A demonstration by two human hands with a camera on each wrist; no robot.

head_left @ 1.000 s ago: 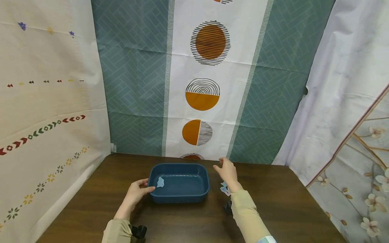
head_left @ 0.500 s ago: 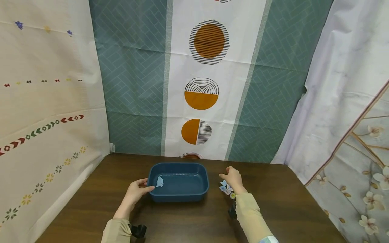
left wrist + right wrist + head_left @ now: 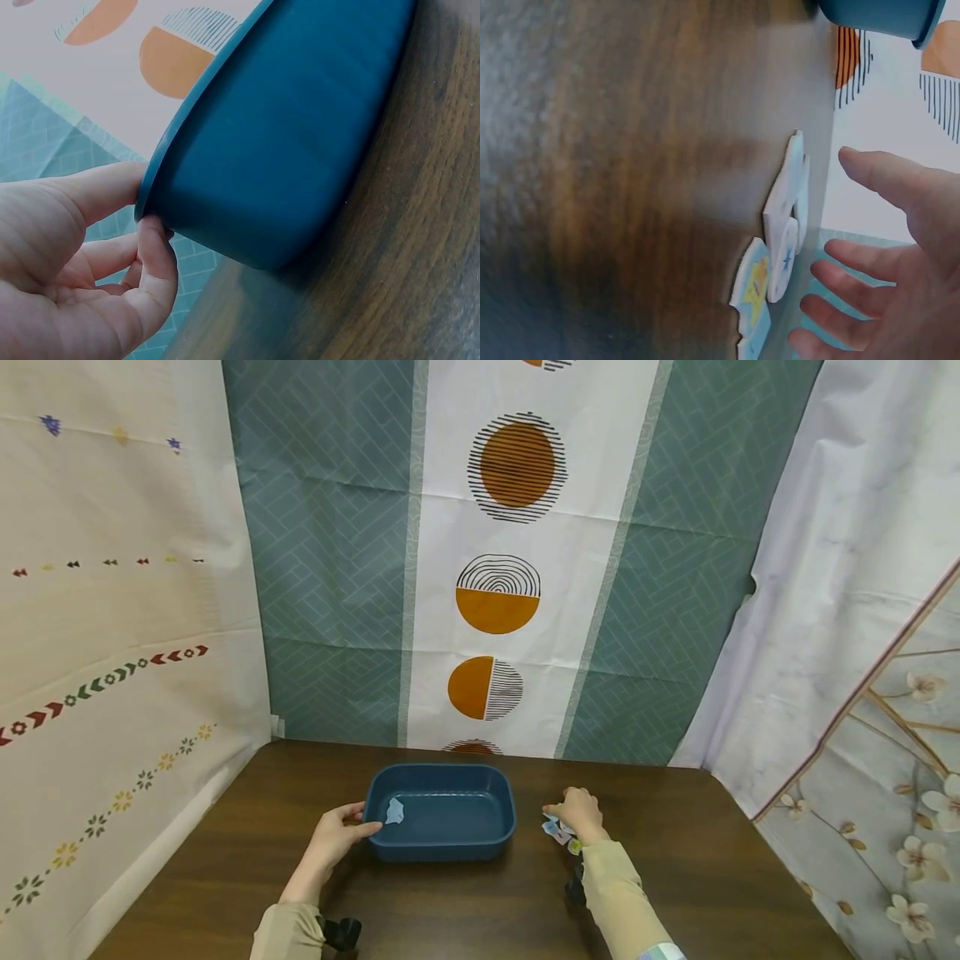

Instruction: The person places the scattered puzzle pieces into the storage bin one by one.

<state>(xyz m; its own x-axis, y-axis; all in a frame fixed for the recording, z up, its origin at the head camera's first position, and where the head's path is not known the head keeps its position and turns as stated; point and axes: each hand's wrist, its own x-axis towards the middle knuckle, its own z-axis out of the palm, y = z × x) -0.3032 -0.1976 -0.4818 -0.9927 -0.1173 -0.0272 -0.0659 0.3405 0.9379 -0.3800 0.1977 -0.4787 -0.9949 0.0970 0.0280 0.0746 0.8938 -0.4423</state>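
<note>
A deep blue plastic tray (image 3: 450, 852) stands on the table, with one light-blue puzzle piece (image 3: 394, 811) inside at its left end. My left hand (image 3: 332, 837) pinches the tray's left rim, thumb on one side and fingers on the other, as the left wrist view shows. To the right of the tray lies a small group of flat puzzle pieces (image 3: 555, 831), white, pale blue and yellow. Over them is my right hand (image 3: 582, 813), fingers spread and slightly bent. In the right wrist view, a yellow-printed piece (image 3: 751, 289) lies nearest, and nothing is between thumb and fingers.
The brown wooden table (image 3: 457, 910) ends at a hanging green and white cloth (image 3: 330, 610) behind the tray. Patterned cloths (image 3: 135, 693) also hang at the left and right sides. A dark wrist camera (image 3: 342, 933) sits below the left hand.
My right hand has come down and toward me, from beyond the puzzle pieces to right over them. The left hand keeps its hold on the tray, which stays put.
</note>
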